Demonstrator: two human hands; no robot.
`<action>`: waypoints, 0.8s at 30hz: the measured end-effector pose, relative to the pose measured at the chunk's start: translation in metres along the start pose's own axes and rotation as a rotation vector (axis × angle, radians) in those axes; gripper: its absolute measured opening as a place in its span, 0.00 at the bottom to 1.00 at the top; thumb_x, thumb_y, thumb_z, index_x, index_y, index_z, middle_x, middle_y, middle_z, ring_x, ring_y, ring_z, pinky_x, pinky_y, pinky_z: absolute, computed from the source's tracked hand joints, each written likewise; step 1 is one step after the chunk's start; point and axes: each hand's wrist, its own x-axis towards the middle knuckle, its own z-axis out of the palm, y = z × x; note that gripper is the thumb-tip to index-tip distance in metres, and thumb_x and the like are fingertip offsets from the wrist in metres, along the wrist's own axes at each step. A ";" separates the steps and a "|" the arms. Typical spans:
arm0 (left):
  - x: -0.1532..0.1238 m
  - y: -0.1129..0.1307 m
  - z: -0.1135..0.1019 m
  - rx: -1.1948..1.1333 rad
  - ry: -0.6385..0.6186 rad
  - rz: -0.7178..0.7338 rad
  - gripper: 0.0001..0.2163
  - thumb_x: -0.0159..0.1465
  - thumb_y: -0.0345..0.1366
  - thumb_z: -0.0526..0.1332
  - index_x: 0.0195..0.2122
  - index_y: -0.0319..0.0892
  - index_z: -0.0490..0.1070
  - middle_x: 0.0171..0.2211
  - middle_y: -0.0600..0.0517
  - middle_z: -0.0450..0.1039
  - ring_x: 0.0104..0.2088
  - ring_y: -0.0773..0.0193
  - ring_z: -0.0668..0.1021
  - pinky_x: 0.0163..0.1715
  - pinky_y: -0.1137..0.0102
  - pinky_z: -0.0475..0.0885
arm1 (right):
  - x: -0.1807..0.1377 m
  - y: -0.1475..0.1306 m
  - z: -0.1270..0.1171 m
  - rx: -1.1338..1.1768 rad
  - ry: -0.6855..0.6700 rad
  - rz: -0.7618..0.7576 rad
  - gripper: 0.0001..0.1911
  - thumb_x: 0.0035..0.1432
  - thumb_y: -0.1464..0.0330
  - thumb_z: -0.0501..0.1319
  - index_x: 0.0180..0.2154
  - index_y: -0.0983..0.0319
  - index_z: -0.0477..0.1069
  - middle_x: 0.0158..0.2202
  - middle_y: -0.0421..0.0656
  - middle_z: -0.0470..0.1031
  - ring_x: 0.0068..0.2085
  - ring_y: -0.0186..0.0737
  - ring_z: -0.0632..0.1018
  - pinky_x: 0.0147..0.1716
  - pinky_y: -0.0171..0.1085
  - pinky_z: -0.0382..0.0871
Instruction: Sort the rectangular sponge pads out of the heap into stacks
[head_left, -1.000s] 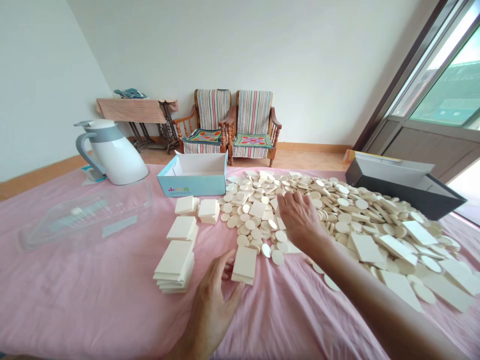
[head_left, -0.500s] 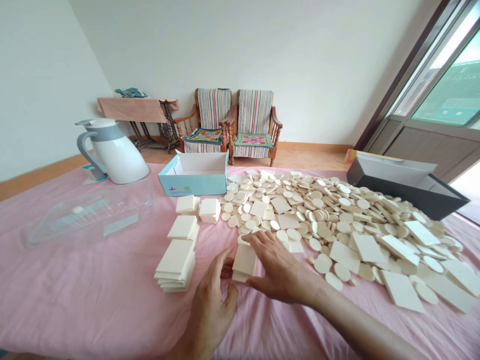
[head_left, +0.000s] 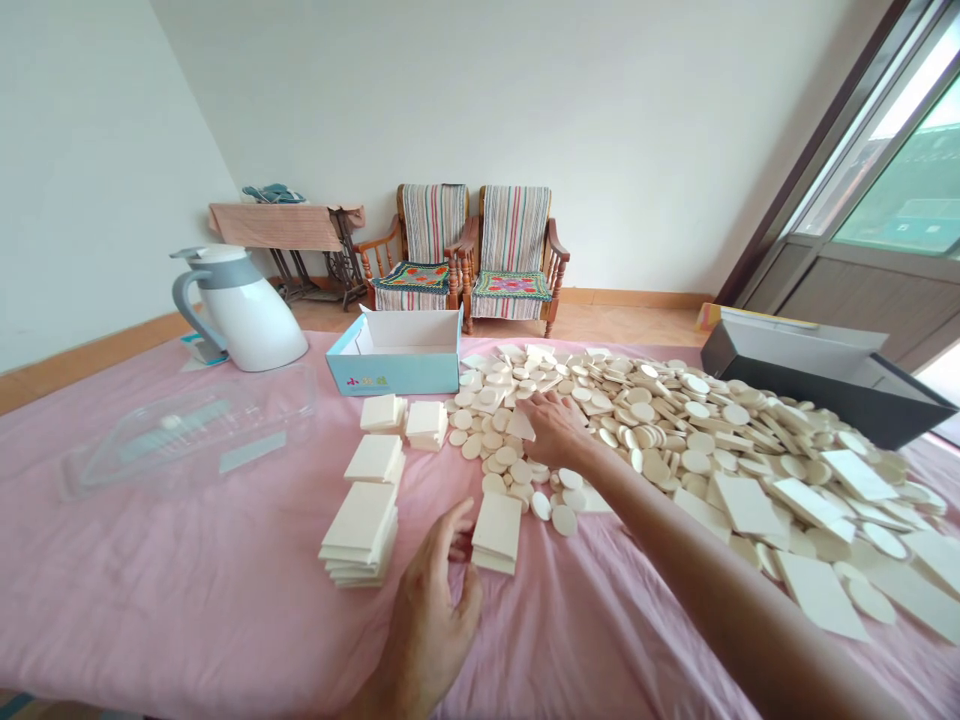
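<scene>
A big heap of cream-coloured round and square tiles [head_left: 675, 420] covers the right half of the pink cloth [head_left: 187, 590]. My right hand [head_left: 553, 428] reaches into the heap's left edge, fingers closed on a square tile [head_left: 520, 424]. My left hand [head_left: 431, 610] lies on the cloth with fingers apart, its fingertips touching a small stack of square tiles [head_left: 496, 530]. Several other tidy stacks sit to the left: a large one [head_left: 361, 530], one behind it [head_left: 373, 460], and two small ones [head_left: 405, 417] near the blue box.
An open light-blue box [head_left: 394, 360] stands behind the stacks. A white jug [head_left: 244, 310] and a clear plastic lid [head_left: 187, 435] are at the left. A dark box [head_left: 825, 385] sits at the far right. Two wooden chairs [head_left: 472, 255] stand by the wall.
My right hand left the small stack beside my left hand and went forward into the heap, closing on a square tile. My left hand stayed by the stack.
</scene>
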 end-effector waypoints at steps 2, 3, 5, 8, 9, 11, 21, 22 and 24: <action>0.000 0.000 0.000 -0.007 0.004 0.005 0.24 0.58 0.25 0.52 0.57 0.40 0.61 0.50 0.42 0.73 0.48 0.54 0.77 0.46 0.58 0.76 | -0.003 -0.001 -0.003 0.008 0.045 0.040 0.25 0.49 0.68 0.60 0.51 0.64 0.65 0.49 0.54 0.68 0.51 0.54 0.66 0.47 0.46 0.58; 0.000 0.000 0.000 -0.010 0.007 0.003 0.24 0.58 0.25 0.52 0.57 0.40 0.61 0.50 0.41 0.73 0.49 0.54 0.77 0.46 0.58 0.76 | -0.007 -0.003 -0.004 0.034 0.084 0.061 0.25 0.49 0.68 0.60 0.51 0.65 0.65 0.49 0.54 0.68 0.50 0.53 0.66 0.48 0.46 0.58; -0.001 -0.001 0.001 -0.012 0.016 -0.007 0.24 0.58 0.25 0.52 0.57 0.40 0.61 0.50 0.41 0.73 0.49 0.53 0.77 0.46 0.57 0.76 | -0.021 -0.010 -0.008 0.147 0.160 0.057 0.25 0.49 0.69 0.59 0.51 0.66 0.64 0.47 0.53 0.68 0.48 0.50 0.67 0.47 0.44 0.60; -0.002 -0.003 0.002 -0.024 0.023 -0.035 0.24 0.58 0.26 0.52 0.57 0.41 0.60 0.50 0.42 0.73 0.49 0.53 0.77 0.46 0.56 0.75 | -0.055 -0.029 -0.013 0.342 0.198 -0.090 0.26 0.50 0.70 0.57 0.53 0.64 0.63 0.45 0.49 0.68 0.46 0.46 0.68 0.47 0.41 0.61; -0.002 -0.003 0.002 -0.033 0.023 -0.041 0.24 0.58 0.26 0.52 0.57 0.41 0.60 0.50 0.42 0.73 0.49 0.53 0.77 0.46 0.56 0.75 | -0.067 -0.036 -0.013 0.363 0.192 -0.138 0.27 0.49 0.70 0.57 0.54 0.64 0.62 0.45 0.49 0.68 0.47 0.47 0.67 0.48 0.42 0.61; -0.002 -0.002 0.002 -0.063 0.017 -0.045 0.24 0.58 0.25 0.52 0.57 0.41 0.59 0.49 0.43 0.73 0.48 0.54 0.77 0.46 0.57 0.76 | -0.088 -0.051 -0.013 0.363 0.152 -0.204 0.29 0.49 0.70 0.57 0.55 0.64 0.62 0.45 0.49 0.68 0.48 0.48 0.66 0.50 0.45 0.60; -0.002 0.000 0.002 -0.098 0.030 -0.032 0.23 0.59 0.24 0.52 0.55 0.43 0.59 0.43 0.47 0.74 0.42 0.60 0.78 0.41 0.62 0.77 | -0.102 -0.076 -0.001 0.247 0.052 -0.175 0.44 0.51 0.54 0.62 0.64 0.67 0.51 0.51 0.56 0.67 0.52 0.56 0.63 0.53 0.54 0.54; -0.002 -0.001 0.002 -0.090 0.036 -0.026 0.22 0.59 0.24 0.51 0.55 0.43 0.59 0.42 0.47 0.74 0.42 0.60 0.79 0.41 0.63 0.77 | -0.102 -0.077 -0.001 0.235 0.040 -0.183 0.44 0.51 0.54 0.62 0.64 0.67 0.50 0.51 0.56 0.67 0.51 0.56 0.63 0.53 0.54 0.54; -0.003 -0.001 0.001 -0.087 0.049 -0.013 0.22 0.59 0.24 0.51 0.55 0.43 0.60 0.42 0.48 0.74 0.41 0.60 0.79 0.41 0.64 0.77 | -0.101 -0.079 -0.002 0.212 0.007 -0.202 0.44 0.52 0.56 0.61 0.64 0.69 0.50 0.49 0.56 0.68 0.50 0.56 0.64 0.52 0.53 0.54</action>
